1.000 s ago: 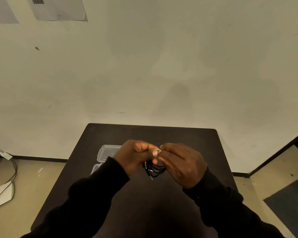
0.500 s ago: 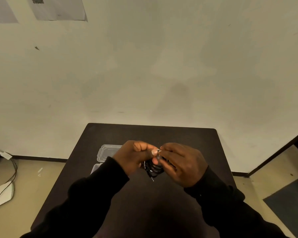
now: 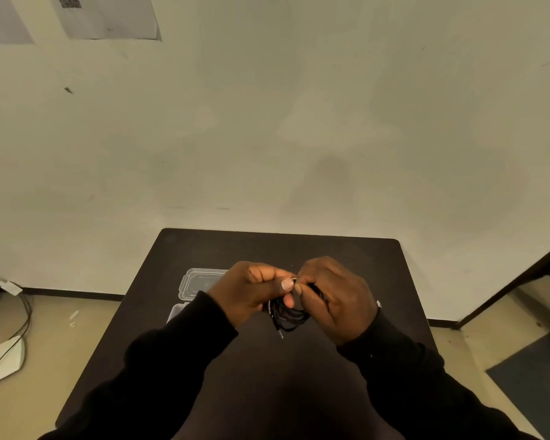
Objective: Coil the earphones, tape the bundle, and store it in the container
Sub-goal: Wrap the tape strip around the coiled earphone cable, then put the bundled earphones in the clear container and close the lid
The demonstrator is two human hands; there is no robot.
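Observation:
Above the middle of the dark table [image 3: 346, 255], both hands hold a coiled bundle of black earphones [image 3: 288, 315]. My left hand [image 3: 251, 290] pinches the top of the coil with thumb and fingers. My right hand [image 3: 334, 296] grips the same spot from the right, and a small pale bit shows between the fingertips; I cannot tell whether it is tape. The jack end hangs down below the coil. A clear plastic container [image 3: 200, 282] lies on the table to the left, partly hidden by my left hand and sleeve.
A pale wall rises just behind the table, with two sheets of paper [image 3: 108, 17] at the top left. On the floor at left lie a white device [image 3: 2, 360] and a cable. A dark mat [image 3: 534, 379] lies on the floor at right.
The hands stay at the same place over the table. The fingertips have shifted slightly at the top of the coil, and the bundle hangs a little lower between the hands.

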